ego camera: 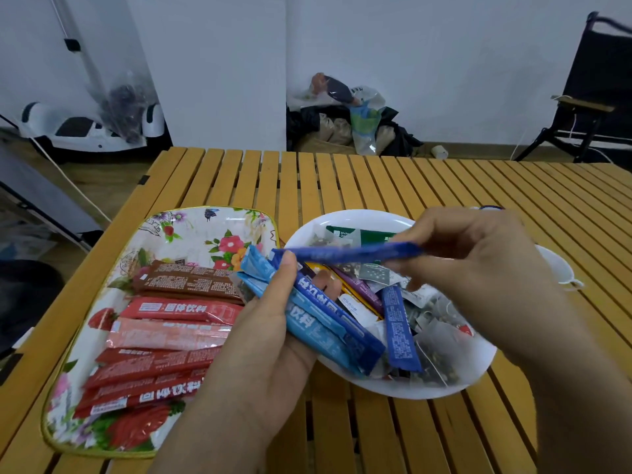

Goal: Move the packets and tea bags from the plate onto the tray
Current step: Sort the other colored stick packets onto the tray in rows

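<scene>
Head view: task partly done. Rectangular floral-print tray [191, 227] at left on slatted yellow wooden table [376, 179] holds row of red, pink and brown stick packets [171, 333]. Round white plate [342, 220] at right, beside tray, holds mesh tea bags [434, 336], blue, purple and green packets. Left hand [263, 343] clasps fan of light and dark blue stick packets [328, 323] over plate's near-left edge. Right hand [478, 265] pinches one dark blue stick packet [349, 253], thumb and fingers closed on its right end. Most of plate's load left to move.

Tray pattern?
White with pink and red flowers, a butterfly, and a yellow rim, on the tray; head view.
</scene>
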A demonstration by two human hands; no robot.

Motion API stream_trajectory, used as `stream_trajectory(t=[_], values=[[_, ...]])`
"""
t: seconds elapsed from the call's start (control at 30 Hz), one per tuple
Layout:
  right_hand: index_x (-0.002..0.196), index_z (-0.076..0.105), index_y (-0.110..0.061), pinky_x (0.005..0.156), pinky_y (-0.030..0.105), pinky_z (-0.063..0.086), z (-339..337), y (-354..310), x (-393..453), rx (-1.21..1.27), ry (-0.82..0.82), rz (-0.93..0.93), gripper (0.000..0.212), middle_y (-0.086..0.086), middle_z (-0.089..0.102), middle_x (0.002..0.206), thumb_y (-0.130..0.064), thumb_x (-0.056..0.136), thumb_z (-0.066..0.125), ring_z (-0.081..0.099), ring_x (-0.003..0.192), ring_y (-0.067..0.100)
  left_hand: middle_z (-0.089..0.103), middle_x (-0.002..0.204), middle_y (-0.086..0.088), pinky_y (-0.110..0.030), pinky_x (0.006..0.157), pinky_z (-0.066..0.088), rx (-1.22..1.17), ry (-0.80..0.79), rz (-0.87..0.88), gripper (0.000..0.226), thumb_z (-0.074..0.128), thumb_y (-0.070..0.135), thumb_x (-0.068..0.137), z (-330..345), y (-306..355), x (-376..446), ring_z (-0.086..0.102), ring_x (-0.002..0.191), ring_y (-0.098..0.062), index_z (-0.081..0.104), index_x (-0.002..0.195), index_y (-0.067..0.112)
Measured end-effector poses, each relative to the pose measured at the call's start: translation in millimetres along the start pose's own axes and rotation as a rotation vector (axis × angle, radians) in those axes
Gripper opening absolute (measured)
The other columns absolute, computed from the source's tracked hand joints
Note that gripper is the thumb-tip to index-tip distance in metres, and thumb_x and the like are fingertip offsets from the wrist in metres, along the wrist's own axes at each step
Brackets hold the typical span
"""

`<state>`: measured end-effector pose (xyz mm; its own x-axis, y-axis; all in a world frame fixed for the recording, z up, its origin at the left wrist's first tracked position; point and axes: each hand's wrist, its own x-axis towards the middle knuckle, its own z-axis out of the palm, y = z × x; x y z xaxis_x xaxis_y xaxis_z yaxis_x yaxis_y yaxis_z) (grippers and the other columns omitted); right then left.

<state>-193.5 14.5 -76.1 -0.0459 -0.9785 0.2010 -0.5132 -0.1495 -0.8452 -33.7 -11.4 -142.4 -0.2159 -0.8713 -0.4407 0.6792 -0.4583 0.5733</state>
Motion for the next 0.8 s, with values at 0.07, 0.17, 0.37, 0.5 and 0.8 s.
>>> stream_trajectory(t=[0.07,0.17,0.37,0.5,0.8], values=[[0.066,0.071,-0.015,0.074,0.026,0.059,4.5,-1.2,0.2,0.022,-0.133,0.002,0.013,-0.002,0.075,0.081,-0.003,0.067,0.076,0.07,0.08,0.007,0.076,0.072,-0.006,-0.026,0.049,0.056,0.05,0.002,0.017,0.041,0.061,0.041,0.074,1.5,2.9,5.5,0.073,0.065,-0.015,0.061,0.108,0.018],[0.07,0.076,-0.021,0.073,0.035,0.059,6.6,-4.2,-2.0,0.006,-0.291,0.041,0.026,-0.011,0.076,0.086,0.004,0.07,0.073,0.07,0.085,0.008,0.072,0.059,-0.006,-0.018,0.037,0.049,0.074,0.061,0.018,0.039,0.055,0.038,0.084,-2.7,6.2,14.4,0.07,0.05,-0.012,0.059,0.1,0.003],[0.095,0.067,-0.029,0.056,0.023,0.055,8.7,28.5,1.8,-0.381,-0.184,0.321,0.014,-0.005,0.065,0.09,-0.02,0.085,0.066,0.063,0.076,0.008,0.072,0.065,-0.005,-0.024,0.04,0.052,-0.101,0.118,0.097,0.038,0.054,0.027,0.091,-10.5,9.0,13.7,0.07,0.053,-0.011,0.055,0.122,0.006],[0.072,0.055,-0.013,0.065,0.033,0.042,26.7,59.6,5.8,-0.631,-0.182,0.658,0.047,0.011,0.059,0.085,-0.055,0.067,0.074,0.057,0.081,0.025,0.062,0.05,-0.006,-0.019,0.028,0.043,-0.111,0.157,0.05,0.028,0.044,0.026,0.096,-3.6,16.5,17.8,0.059,0.031,-0.011,0.056,0.109,0.003],[0.075,0.067,-0.004,0.068,0.038,0.048,5.1,43.9,6.5,-0.387,0.149,0.674,0.026,0.013,0.061,0.068,-0.029,0.078,0.072,0.054,0.067,0.025,0.065,0.052,-0.007,-0.027,0.04,0.053,0.035,0.053,-0.055,0.002,0.054,0.007,0.081,-6.5,12.2,10.1,0.062,0.041,-0.015,0.055,0.082,0.007]])
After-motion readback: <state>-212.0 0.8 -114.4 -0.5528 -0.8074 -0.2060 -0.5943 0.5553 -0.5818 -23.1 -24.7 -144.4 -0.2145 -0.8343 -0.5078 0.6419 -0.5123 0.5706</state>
